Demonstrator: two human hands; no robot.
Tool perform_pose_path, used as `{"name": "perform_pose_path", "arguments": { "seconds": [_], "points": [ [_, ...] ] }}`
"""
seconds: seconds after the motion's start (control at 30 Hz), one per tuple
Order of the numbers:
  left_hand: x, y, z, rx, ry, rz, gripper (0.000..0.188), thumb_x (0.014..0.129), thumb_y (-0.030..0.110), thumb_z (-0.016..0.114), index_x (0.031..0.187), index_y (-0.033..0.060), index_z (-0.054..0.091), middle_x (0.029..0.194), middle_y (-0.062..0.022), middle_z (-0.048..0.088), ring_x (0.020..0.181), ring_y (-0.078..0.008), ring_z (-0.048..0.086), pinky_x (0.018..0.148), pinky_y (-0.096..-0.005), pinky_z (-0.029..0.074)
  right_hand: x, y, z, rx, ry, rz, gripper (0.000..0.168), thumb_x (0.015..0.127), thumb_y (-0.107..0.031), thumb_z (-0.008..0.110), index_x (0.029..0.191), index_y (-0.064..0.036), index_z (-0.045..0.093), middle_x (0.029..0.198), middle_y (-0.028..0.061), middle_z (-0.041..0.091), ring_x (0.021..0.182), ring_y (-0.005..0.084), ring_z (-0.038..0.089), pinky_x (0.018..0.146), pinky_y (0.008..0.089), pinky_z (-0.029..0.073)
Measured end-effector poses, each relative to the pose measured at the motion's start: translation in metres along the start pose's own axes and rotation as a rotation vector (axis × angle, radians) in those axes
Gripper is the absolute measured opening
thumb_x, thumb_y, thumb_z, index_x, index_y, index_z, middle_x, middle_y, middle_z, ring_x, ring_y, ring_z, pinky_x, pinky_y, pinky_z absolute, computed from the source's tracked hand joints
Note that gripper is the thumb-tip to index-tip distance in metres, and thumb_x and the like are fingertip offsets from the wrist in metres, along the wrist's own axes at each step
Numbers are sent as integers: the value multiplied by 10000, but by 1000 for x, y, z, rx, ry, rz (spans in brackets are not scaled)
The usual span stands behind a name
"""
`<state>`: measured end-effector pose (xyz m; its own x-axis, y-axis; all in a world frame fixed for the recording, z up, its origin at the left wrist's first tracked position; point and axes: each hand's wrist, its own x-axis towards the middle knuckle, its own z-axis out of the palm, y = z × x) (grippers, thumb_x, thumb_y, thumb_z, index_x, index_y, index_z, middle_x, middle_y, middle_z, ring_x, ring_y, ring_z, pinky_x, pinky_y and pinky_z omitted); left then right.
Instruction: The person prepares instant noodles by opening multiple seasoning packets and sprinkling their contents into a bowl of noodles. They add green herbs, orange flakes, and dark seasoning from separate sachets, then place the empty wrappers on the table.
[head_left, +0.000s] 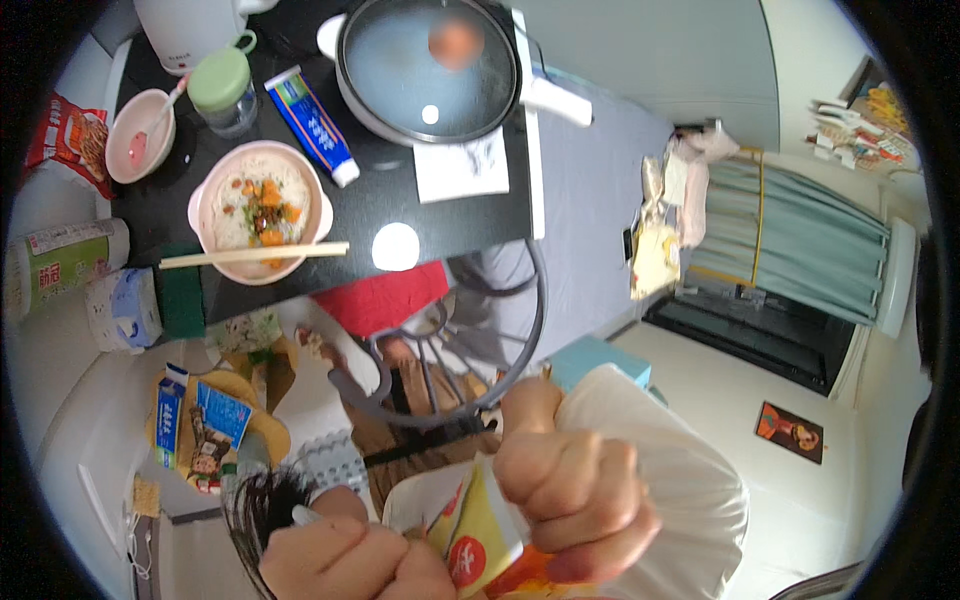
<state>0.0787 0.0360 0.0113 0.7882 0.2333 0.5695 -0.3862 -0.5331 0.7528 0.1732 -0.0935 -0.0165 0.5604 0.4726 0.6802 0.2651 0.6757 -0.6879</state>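
Low in the view, both my hands are curled around a yellow, white and red printed packet (484, 536). My right hand (574, 480) grips its right edge with the fingers folded. My left hand (360, 555) is closed at its left side, and a small pale tip pokes out above that fist. Dark hair hangs beside the left hand. On the black table ahead, a pink bowl (225, 202) holds white noodles or rice with orange and green topping. Wooden chopsticks (315, 250) rest across its near rim.
A lidded electric pan (390, 82) stands at the back, its handle past the table edge. Nearby are a blue tube (311, 120), a green-lidded jar (221, 82), a small pink bowl (161, 154) and a white paper (457, 176). A metal-framed chair (536, 315) sits under the table.
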Motion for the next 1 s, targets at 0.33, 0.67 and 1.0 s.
{"name": "perform_pose_path", "arguments": {
  "seconds": [0.33, 0.67, 1.0],
  "points": [
    [-2, -16, 6, -27, 29, 73, 218, 831, 128, 558, 649, 22, 503, 533, -99, 484, 373, -167, 435, 345, -244, 290, -9, 20, 10, -168, 102, 4, 207, 785, -135, 660, 717, -84, 470, 578, 21, 412, 432, 119, 296, 431, 266, 227],
    [-55, -87, 40, -94, 325, -313, 243, 771, 251, 635, 774, 9, 629, 597, -87, 576, 478, -215, 544, 472, -309, 417, 18, 54, -32, -277, -253, 673, 171, 923, -69, 463, 907, 45, 590, 825, 129, 613, 718, 174, 592, 642, 289, 469],
    [-96, -142, 78, -418, 518, -769, 387, 966, 317, 417, 810, -2, 572, 662, 16, 486, 595, -45, 384, 526, -210, 267, 4, 123, -37, 16, -65, 1106, 342, 900, -218, 571, 1188, -42, 513, 800, -3, 604, 647, 20, 489, 533, 172, 341]
  ]
}}
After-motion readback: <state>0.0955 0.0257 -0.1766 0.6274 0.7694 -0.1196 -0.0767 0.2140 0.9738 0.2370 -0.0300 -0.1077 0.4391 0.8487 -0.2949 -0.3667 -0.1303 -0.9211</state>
